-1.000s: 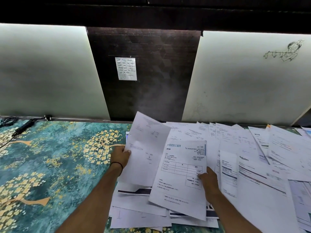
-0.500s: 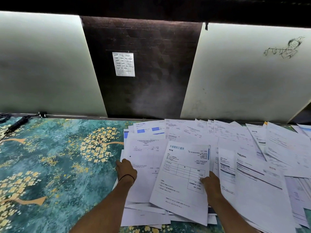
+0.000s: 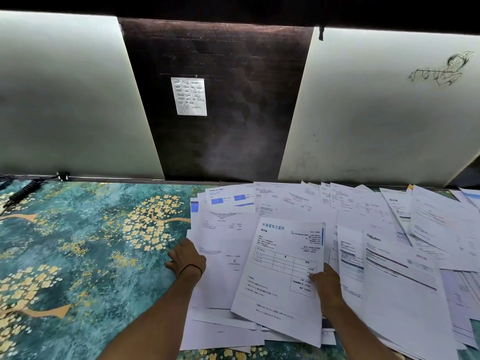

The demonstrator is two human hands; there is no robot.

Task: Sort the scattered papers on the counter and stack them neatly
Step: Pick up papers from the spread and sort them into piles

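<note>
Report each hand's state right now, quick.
Left hand: fingers curled at the left edge of the plain sheet; grip cannot be told.
Right hand: pinching the blue-headed invoice.

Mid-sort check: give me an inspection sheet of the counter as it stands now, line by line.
Surface: counter, teal floral cover, left half showing.
Job's things: papers spread overlapping across the right half, not yet stacked; blue-headed sheet tilted, on top.
Clutter: nothing seen.
Hands: left hand rests at the papers' left edge, grip unclear; right hand pinches the blue-headed sheet's right edge.
Cables: black coiled cable at the far left rear.
Surroundings: dark panel bearing a handwritten note, between white panels; sketch on the right one.
</note>
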